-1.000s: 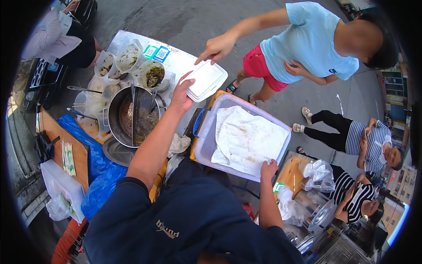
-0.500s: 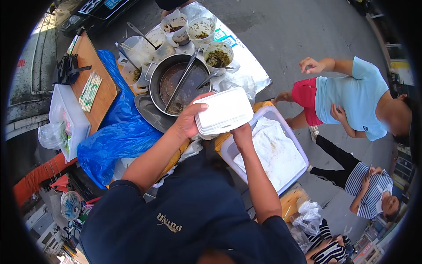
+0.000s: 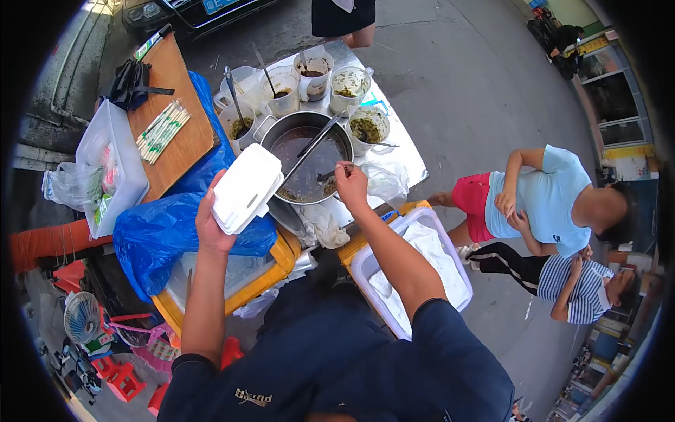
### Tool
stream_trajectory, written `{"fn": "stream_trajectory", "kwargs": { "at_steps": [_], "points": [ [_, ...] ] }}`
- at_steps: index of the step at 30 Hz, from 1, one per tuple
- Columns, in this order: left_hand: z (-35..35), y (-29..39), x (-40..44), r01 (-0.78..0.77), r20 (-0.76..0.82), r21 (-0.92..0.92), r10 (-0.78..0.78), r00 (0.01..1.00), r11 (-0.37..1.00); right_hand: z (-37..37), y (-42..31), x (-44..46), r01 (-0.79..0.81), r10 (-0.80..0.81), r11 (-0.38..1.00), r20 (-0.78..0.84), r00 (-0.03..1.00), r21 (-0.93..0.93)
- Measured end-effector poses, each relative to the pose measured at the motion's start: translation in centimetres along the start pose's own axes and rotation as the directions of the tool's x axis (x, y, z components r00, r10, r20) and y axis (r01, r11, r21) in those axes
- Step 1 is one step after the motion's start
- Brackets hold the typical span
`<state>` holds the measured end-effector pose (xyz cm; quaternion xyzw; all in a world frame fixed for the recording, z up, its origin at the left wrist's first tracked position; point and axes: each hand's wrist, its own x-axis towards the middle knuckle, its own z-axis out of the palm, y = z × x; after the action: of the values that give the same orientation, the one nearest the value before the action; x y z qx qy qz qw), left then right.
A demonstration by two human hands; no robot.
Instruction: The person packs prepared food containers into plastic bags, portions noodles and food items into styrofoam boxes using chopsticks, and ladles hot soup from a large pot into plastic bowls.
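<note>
My left hand (image 3: 214, 224) holds a white foam takeaway box (image 3: 246, 190) by its edge, left of the pot and above blue plastic. The box's lid looks down or nearly so. My right hand (image 3: 350, 184) is closed on the handle of a utensil (image 3: 328, 178) that reaches into the large metal pot (image 3: 267, 141). Dark broth fills the pot, and a long metal divider (image 3: 302, 156) crosses it. Behind the pot stand several plastic jugs, among them one with green sauce (image 3: 368, 128) and one with dark sauce (image 3: 313, 69), some with spoons in them.
Wrapped chopsticks (image 3: 163, 133) lie on a wooden board (image 3: 184, 91) at left, beside a white bin (image 3: 133, 169). A lilac tub (image 3: 450, 247) with a white cloth (image 3: 434, 260) sits at right. Beyond it stand a person in light blue (image 3: 545, 190) and another in stripes (image 3: 568, 283).
My left hand has carried the box leftward. My right hand has left the box and moved to the utensil in the pot. The view has shifted, and the person in light blue has lowered the raised hand.
</note>
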<state>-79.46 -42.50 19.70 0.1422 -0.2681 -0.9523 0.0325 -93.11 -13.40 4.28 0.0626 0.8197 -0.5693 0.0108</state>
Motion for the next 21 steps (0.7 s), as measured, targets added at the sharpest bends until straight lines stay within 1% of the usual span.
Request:
{"fn": "stream_trajectory", "kwargs": {
  "at_steps": [1, 2, 3, 4, 5, 6, 7, 8, 10, 11, 12, 14, 15, 16, 17, 18, 19, 20, 21],
  "points": [
    [0.4, -0.2, 0.0, -0.013, 0.010, -0.015, 0.013, 1.000, 1.000, -0.2, -1.3, -2.2, 0.140, -0.128, 0.986, 0.136, 0.983, -0.088],
    [0.4, -0.4, 0.0, -0.004, 0.076, -0.056, 0.009, 0.997, 0.998, -0.7, -2.1, -4.3, 0.282, -0.230, 0.947, 0.288, 0.929, -0.152],
    [0.5, -0.7, 0.1, 0.020, 0.084, -0.080, -0.014, 0.996, 0.997, -1.3, -2.4, -5.6, 0.411, -0.323, 0.891, 0.369, 0.871, -0.192],
    [0.3, -0.6, -0.1, 0.035, 0.077, -0.101, -0.027, 0.997, 0.994, -1.3, -2.6, -6.8, 0.535, -0.400, 0.820, 0.465, 0.790, -0.203],
    [0.1, -0.6, -0.3, 0.042, 0.037, -0.098, -0.039, 0.999, 0.994, -1.9, -3.4, -7.8, 0.539, -0.354, 0.799, 0.516, 0.780, -0.267],
    [0.1, -0.4, -0.3, 0.046, 0.006, -0.090, -0.045, 0.999, 0.995, -2.2, -3.6, -8.4, 0.593, -0.430, 0.764, 0.486, 0.761, -0.253],
    [0.4, -0.3, -0.3, 0.049, 0.031, -0.072, -0.047, 0.998, 0.996, -2.8, -4.1, -9.0, 0.576, -0.415, 0.774, 0.476, 0.775, -0.264],
    [0.5, -0.1, 0.0, 0.031, 0.022, -0.065, -0.030, 0.999, 0.997, -3.6, -4.7, -9.5, 0.559, -0.402, 0.781, 0.462, 0.791, -0.278],
    [0.5, 0.0, 0.7, 0.122, 0.041, -0.103, -0.119, 0.992, 0.987, -5.2, -5.5, -10.0, 0.613, -0.473, 0.736, 0.429, 0.770, -0.287],
    [0.7, 0.1, 1.1, 0.134, 0.060, -0.090, -0.129, 0.990, 0.987, -5.8, -5.7, -9.8, 0.619, -0.484, 0.729, 0.420, 0.768, -0.292],
    [0.8, 0.0, 1.6, 0.137, 0.062, -0.093, -0.131, 0.989, 0.986, -6.1, -5.7, -9.4, 0.634, -0.528, 0.713, 0.365, 0.767, -0.300],
    [1.2, 0.3, 2.8, 0.182, 0.091, -0.095, -0.173, 0.981, 0.979, -6.3, -5.0, -8.6, 0.587, -0.505, 0.725, 0.302, 0.809, -0.361],
    [1.4, 0.3, 3.4, 0.175, 0.102, -0.092, -0.166, 0.981, 0.980, -5.8, -3.6, -8.0, 0.587, -0.507, 0.722, 0.297, 0.809, -0.368],
    [1.4, 0.2, 4.4, 0.179, 0.110, -0.094, -0.168, 0.980, 0.979, -5.0, -1.4, -7.1, 0.422, -0.388, 0.871, 0.176, 0.905, -0.251],
    [1.0, 0.2, 5.3, 0.179, 0.098, -0.076, -0.171, 0.980, 0.981, -4.5, -0.9, -7.0, 0.234, -0.226, 0.967, 0.079, 0.971, -0.106],
    [0.8, 0.1, 6.1, 0.178, 0.087, -0.054, -0.173, 0.981, 0.982, -4.3, -0.2, -6.9, 0.227, -0.220, 0.968, 0.076, 0.973, -0.110],
    [0.8, 0.1, 7.0, 0.192, 0.097, -0.037, -0.188, 0.977, 0.981, -4.1, -0.2, -6.9, -0.027, 0.029, 0.973, -0.002, 1.000, 0.230],
    [0.6, 0.1, 7.4, 0.198, 0.087, -0.046, -0.194, 0.977, 0.979, -3.9, -0.3, -7.0, -0.250, 0.290, 0.800, 0.013, 0.957, 0.546],
    [0.8, 0.2, 8.1, 0.209, 0.088, -0.037, -0.205, 0.975, 0.977, -4.2, -0.5, -7.0, -0.308, 0.371, 0.739, 0.020, 0.929, 0.599]
  ]
}}
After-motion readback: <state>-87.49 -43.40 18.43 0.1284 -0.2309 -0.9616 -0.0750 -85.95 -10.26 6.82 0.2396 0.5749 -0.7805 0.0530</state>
